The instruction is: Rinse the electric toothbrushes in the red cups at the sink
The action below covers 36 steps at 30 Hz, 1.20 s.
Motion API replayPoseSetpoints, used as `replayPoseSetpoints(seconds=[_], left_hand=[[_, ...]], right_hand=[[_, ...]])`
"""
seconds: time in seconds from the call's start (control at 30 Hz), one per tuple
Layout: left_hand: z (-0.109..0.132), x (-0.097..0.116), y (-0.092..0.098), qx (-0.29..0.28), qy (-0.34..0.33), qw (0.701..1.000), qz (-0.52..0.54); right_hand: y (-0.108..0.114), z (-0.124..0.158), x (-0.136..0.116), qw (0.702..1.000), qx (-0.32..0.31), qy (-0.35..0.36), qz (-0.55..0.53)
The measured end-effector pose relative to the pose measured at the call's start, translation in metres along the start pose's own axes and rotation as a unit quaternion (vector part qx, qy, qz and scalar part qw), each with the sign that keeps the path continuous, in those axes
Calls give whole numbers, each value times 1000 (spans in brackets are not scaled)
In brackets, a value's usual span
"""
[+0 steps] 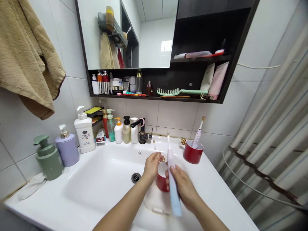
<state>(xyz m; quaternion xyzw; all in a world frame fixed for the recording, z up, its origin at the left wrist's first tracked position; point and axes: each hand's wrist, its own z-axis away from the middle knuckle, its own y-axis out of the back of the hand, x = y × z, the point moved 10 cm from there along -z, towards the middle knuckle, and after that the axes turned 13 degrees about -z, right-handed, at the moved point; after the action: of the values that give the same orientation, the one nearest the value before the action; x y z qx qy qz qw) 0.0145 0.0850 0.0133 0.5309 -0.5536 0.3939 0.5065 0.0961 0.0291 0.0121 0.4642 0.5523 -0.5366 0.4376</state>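
My right hand (181, 181) is closed around an electric toothbrush (173, 189), pale pink above and light blue below, held upright with its brush head at the top. My left hand (152, 166) grips a red cup (161, 179) with a white inside, its fingers at the gold handle (164, 159). The toothbrush stands in front of the cup's right side and hides part of it. Below the cup is a whitish translucent case (157, 200) with a small latch. A second red cup (193, 154) on the right counter holds another electric toothbrush (197, 138).
The white sink (96, 179) has a black faucet (142, 130) at its back and a drain (136, 177). A small brush head (154, 145) lies behind the basin. Several pump bottles (85, 133) line the left and back. Above hangs a dark cabinet (166, 77) with a mirror (154, 41).
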Motion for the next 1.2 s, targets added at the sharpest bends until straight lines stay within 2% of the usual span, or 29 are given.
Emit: replayPoseSetpoints(seconds=[0.1, 0.2, 0.27, 0.4, 0.47, 0.63, 0.77, 0.93, 1.03, 1.1, 1.2], left_hand=[[-5, -14, -15, -52, 90, 976, 194], [-7, -26, -14, -45, 114, 958, 260], [-9, -32, -7, -25, 115, 956, 268], [-12, -39, 3, 16, 122, 958, 259], [-12, -40, 5, 29, 125, 959, 254], [-13, -45, 3, 29, 136, 953, 269], [-14, -48, 4, 34, 133, 950, 281], [-12, -49, 5, 41, 151, 942, 296], [-12, -47, 5, 45, 150, 941, 298], [-12, -46, 5, 48, 148, 942, 298], [-12, -48, 6, 54, 157, 940, 298]], right_hand=[[-25, 15, 40, 985, -68, -121, -97], [-31, 17, 55, 980, -89, -152, -95], [-28, 12, 57, 985, -86, -142, -51], [-15, 1, 49, 992, -47, -61, 104], [-14, 0, 45, 989, -35, -33, 142], [-26, 8, 65, 988, -59, -135, 43], [-25, 7, 57, 991, -40, -100, 86], [-34, 12, 63, 983, -66, -172, -2], [-29, 8, 50, 989, -50, -108, 88], [-27, 8, 48, 987, -45, -93, 120], [-32, 12, 60, 985, -61, -152, 54]])
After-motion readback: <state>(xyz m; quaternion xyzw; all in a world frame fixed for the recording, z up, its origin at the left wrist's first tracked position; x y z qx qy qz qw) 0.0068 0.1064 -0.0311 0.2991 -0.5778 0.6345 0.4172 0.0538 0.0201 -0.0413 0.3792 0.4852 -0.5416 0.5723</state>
